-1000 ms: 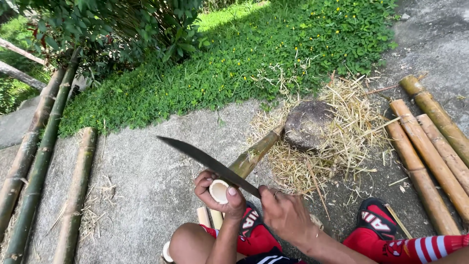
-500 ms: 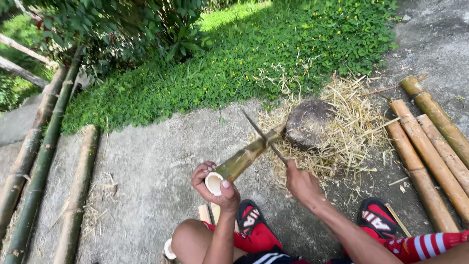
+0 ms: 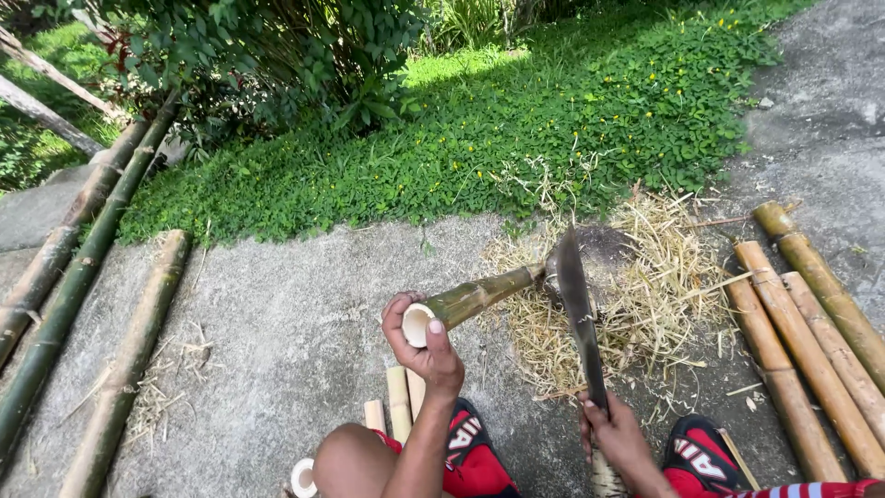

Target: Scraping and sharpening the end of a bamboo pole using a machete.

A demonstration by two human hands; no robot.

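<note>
My left hand grips the near cut end of a short green bamboo piece, which slants up and away to a dark chopping block. My right hand holds the handle of a long dark machete. Its blade points away from me, and its tip lies beside the far end of the bamboo, over the block. Pale bamboo shavings are spread around the block.
Several cut tan bamboo sections lie on the concrete at right. Long green bamboo poles lie at left. Short cut bamboo pieces rest by my knee. My feet wear red shoes. Grass and bushes fill the background.
The machete swung from across my lap out toward the block, then drew back to point straight away. My right hand moved right and nearer to me. The bamboo piece tilted lower.
</note>
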